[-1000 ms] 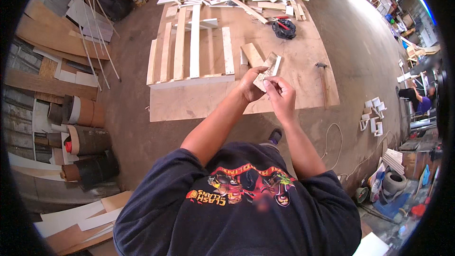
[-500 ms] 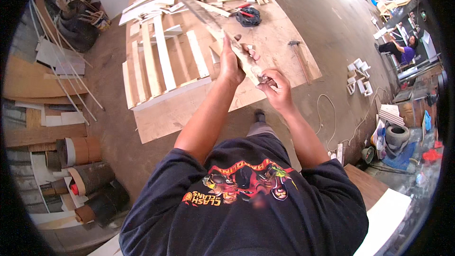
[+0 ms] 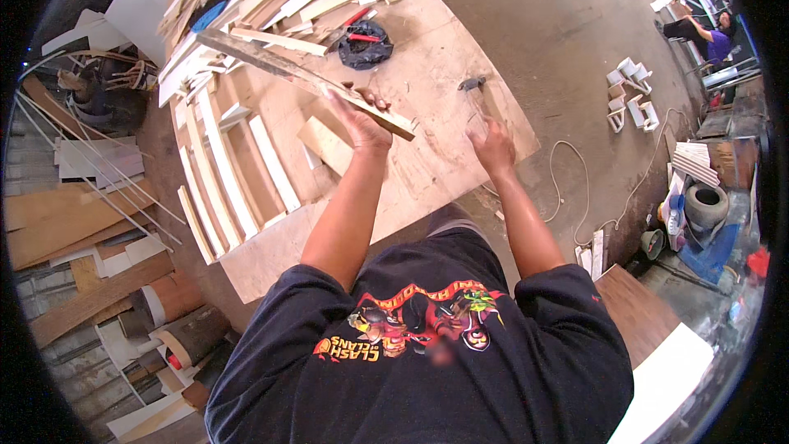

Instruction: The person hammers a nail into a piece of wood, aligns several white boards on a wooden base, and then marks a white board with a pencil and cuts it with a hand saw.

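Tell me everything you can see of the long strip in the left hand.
The long strip is narrow, fairly straight and looks like wood: greyish brown toward its far end, paler tan near the other. The left hand holds it closer to the near end, with fingers showing past its far edge. It slants from upper left to lower right in the view, seemingly raised above the table. Its far end overlaps the scrap pile; whether they touch is unclear.
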Available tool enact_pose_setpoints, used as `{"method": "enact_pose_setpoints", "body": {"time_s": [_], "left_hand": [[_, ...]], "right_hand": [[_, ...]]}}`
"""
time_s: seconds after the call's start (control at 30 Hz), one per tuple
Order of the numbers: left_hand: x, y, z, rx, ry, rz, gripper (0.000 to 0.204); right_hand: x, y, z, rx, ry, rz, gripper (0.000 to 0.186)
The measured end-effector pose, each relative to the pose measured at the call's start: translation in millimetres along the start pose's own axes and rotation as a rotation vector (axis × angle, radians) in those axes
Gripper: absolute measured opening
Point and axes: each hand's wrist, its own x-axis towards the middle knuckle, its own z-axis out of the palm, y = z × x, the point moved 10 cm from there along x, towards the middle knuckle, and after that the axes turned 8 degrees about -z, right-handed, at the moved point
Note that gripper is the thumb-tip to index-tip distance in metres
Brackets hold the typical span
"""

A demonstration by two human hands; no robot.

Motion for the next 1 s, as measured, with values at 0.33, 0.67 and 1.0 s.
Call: {"method": "enact_pose_setpoints", "body": {"time_s": [0.33,0.67,1.0], "left_hand": [[61.1,-16.4,21.1,0.09,0.006,0.115,0.058],[46.7,50.9,46.7,0.28,0.034,0.368,0.035],[21.8,106.2,38.2,0.277,0.005,0.573,0.028]], "right_hand": [[23.6,132.7,71.1,-0.244,-0.199,0.218,0.046],[12.4,-77.0,-38.5,0.406,-0.066,-0.379,0.057],[-47.6,-184.5,-47.3,0.318,-0.184,-0.436,0.056]]}}
